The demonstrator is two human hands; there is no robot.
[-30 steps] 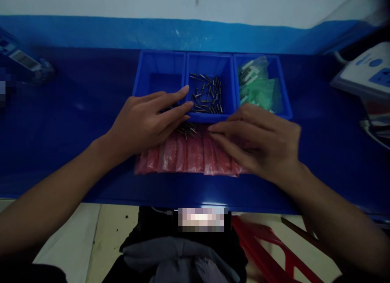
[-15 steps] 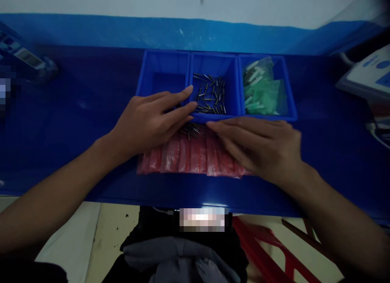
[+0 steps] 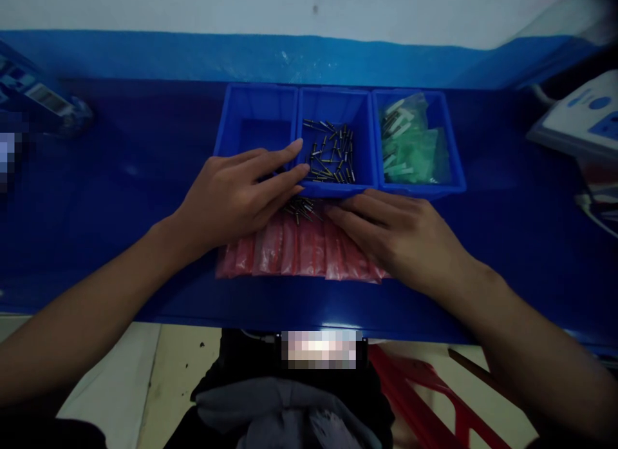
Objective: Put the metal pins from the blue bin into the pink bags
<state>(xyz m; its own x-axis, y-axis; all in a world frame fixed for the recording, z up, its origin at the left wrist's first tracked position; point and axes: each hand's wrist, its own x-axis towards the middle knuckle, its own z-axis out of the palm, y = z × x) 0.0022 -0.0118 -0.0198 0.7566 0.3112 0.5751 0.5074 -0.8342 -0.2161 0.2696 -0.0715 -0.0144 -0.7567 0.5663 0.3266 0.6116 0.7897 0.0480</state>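
Probably for easy reach, loose pins (image 3: 302, 209) lie by red packets (image 3: 312, 256) near the front edge of the desk (image 3: 270, 301), between left hand (image 3: 236, 194), fingers parted, and right hand (image 3: 398, 230), fingers bunched; any grip is hidden.

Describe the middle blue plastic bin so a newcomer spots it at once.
On the glossy dark-blue table, three open blue plastic bins stand in a row. The middle bin, flanked on both sides, holds loose, slim metal pins, unlike the right-hand bin with its green plastic packaging.
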